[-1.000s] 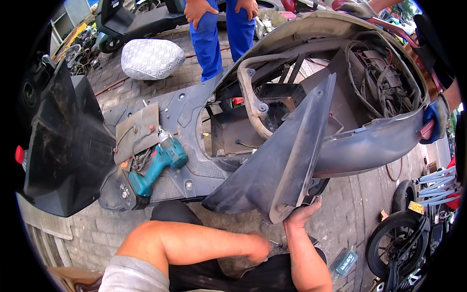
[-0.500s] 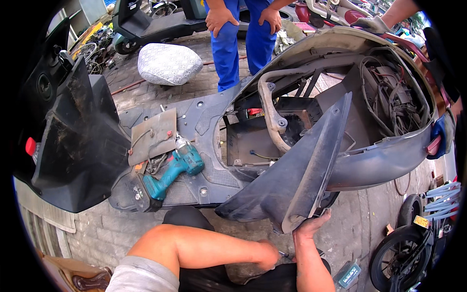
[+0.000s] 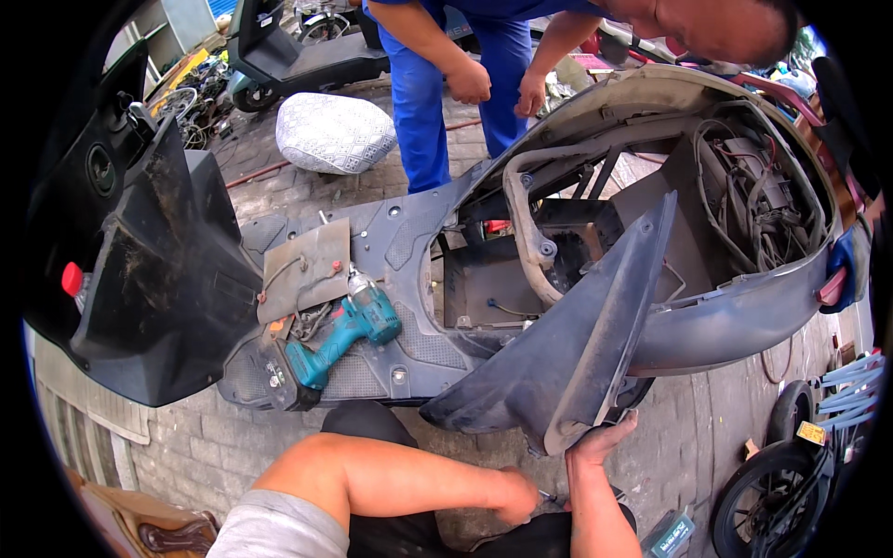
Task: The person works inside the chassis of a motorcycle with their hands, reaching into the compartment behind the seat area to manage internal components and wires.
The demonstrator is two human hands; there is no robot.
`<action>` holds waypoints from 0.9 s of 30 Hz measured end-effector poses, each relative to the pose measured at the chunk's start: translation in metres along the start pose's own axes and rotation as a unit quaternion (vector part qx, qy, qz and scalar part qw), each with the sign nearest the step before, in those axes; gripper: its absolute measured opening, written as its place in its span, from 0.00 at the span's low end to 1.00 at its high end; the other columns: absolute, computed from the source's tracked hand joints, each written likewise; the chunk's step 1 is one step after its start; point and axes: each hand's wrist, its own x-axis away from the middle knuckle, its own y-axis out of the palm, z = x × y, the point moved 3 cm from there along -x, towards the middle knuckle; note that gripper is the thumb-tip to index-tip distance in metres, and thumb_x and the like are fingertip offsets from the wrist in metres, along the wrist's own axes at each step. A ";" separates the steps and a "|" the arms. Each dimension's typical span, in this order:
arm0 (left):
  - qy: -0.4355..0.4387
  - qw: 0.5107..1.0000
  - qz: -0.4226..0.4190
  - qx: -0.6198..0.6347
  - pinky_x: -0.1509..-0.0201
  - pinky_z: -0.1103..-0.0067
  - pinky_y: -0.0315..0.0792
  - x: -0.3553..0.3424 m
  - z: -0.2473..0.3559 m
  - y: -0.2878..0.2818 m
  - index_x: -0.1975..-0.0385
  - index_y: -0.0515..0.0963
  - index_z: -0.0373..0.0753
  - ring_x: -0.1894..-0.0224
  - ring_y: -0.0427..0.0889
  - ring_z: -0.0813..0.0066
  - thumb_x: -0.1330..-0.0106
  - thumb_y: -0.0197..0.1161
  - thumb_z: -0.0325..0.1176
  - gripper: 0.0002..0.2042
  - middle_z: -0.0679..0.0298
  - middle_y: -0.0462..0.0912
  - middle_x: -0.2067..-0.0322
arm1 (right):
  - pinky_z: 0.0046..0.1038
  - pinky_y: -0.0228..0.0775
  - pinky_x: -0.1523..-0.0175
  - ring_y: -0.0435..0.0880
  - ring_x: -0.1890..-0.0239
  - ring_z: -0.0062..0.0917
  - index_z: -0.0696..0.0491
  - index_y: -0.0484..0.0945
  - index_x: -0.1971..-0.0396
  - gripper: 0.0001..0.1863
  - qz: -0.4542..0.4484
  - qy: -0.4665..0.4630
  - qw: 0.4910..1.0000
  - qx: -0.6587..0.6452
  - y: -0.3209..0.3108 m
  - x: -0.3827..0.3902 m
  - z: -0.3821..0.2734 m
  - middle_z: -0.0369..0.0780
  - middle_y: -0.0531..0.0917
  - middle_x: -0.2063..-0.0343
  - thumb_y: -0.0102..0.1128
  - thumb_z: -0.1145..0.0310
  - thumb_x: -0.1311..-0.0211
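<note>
A dark, dusty plastic scooter side panel (image 3: 581, 344) stands tilted against the scooter's open body (image 3: 716, 321). My right hand (image 3: 603, 441) supports its lower end from beneath, fingers curled against the edge. Lower and to the left, my left hand (image 3: 516, 496) is closed, with a thin metal-shafted tool (image 3: 551, 499) showing at its fingers; the tool's exact kind is hard to make out. On the footboard (image 3: 419, 325) lies a teal cordless impact wrench (image 3: 344, 337), beside a flat brown plate (image 3: 307, 265) with short cables.
Across the scooter a person in blue (image 3: 428, 102) leans over it. A patterned, covered seat (image 3: 335, 133) sits on the paving behind. The black front shield (image 3: 153, 288) rises at left. At right are a black wheel (image 3: 758, 502) and a small teal box (image 3: 672, 534).
The person across has bent forward, bringing their head into view, and lifted their hands off their knees. The gloved hand at upper right no longer shows. My hands keep nearly the same pose.
</note>
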 end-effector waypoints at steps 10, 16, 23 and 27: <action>-0.070 0.767 0.503 0.392 0.57 0.76 0.77 0.246 -0.086 -0.141 0.53 0.85 0.35 0.64 0.81 0.78 0.20 0.54 0.43 0.18 0.64 0.83 0.69 | 0.37 0.55 0.23 0.70 0.30 0.34 0.57 0.66 0.29 0.38 -0.010 0.006 1.000 0.002 -0.001 0.000 0.003 0.41 0.72 0.32 0.34 0.41 0.22; -0.265 0.715 0.578 0.290 0.34 0.69 0.71 0.173 -0.226 -0.181 0.30 0.72 0.33 0.38 0.81 0.59 0.28 0.60 0.41 0.29 0.46 0.80 0.36 | 0.36 0.56 0.24 0.71 0.31 0.32 0.57 0.66 0.29 0.38 -0.037 -0.004 0.999 -0.021 0.003 -0.002 0.005 0.40 0.72 0.32 0.33 0.41 0.21; -0.428 0.857 0.289 0.003 0.35 0.63 0.76 0.105 -0.358 -0.207 0.41 0.83 0.42 0.36 0.81 0.50 0.34 0.57 0.32 0.22 0.51 0.82 0.38 | 0.35 0.57 0.25 0.71 0.32 0.32 0.58 0.66 0.29 0.37 -0.022 -0.021 0.999 -0.029 -0.008 -0.012 0.014 0.40 0.73 0.33 0.35 0.41 0.21; -0.427 0.870 0.247 0.005 0.37 0.62 0.79 0.086 -0.396 -0.203 0.49 0.88 0.41 0.38 0.84 0.51 0.39 0.59 0.28 0.19 0.53 0.84 0.40 | 0.36 0.57 0.25 0.71 0.32 0.32 0.57 0.67 0.30 0.36 -0.008 -0.028 0.999 -0.018 -0.012 -0.018 0.017 0.40 0.73 0.34 0.34 0.42 0.21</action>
